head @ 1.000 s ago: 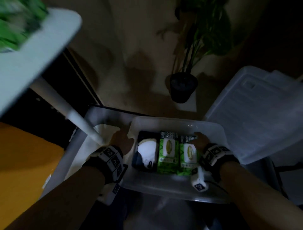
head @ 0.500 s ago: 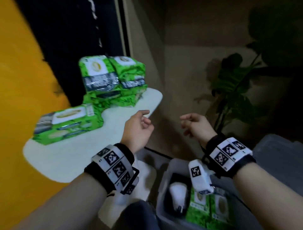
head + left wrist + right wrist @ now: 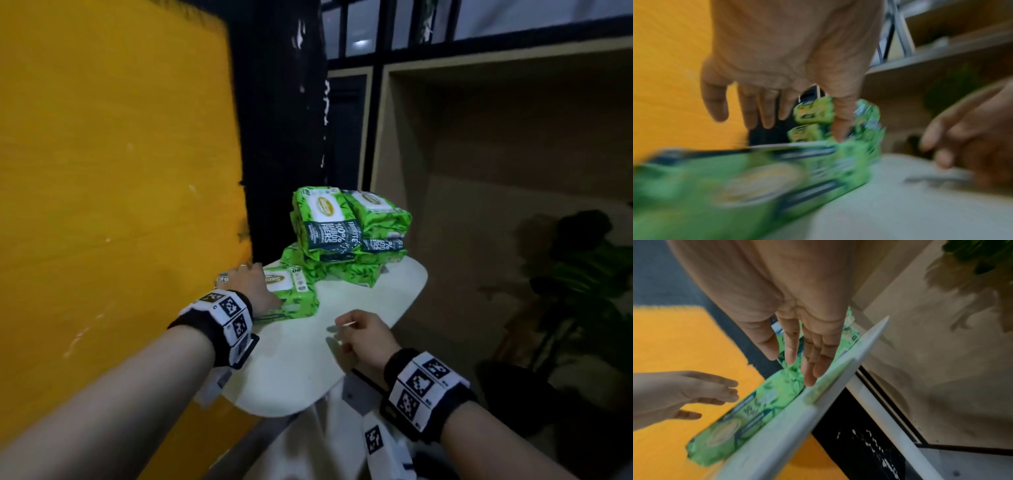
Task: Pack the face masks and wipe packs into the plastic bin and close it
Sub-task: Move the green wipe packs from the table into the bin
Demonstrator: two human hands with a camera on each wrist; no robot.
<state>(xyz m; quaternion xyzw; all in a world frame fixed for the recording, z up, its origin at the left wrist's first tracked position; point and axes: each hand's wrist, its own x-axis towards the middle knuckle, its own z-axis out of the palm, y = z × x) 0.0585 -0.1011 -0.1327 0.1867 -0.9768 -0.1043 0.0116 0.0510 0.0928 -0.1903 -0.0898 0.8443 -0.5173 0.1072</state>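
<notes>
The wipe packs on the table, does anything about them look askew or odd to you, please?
Slightly: the stacked packs sit crooked, the top ones tilted and overhanging those beneath. A single pack lies flat nearer, under the left hand. No damage shows.

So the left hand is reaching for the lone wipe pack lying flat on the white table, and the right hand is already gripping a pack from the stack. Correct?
Not quite: the right hand grips nothing. In the head view it hovers over the bare table, short of the stack. The left hand is indeed at the lone flat wipe pack.
</notes>
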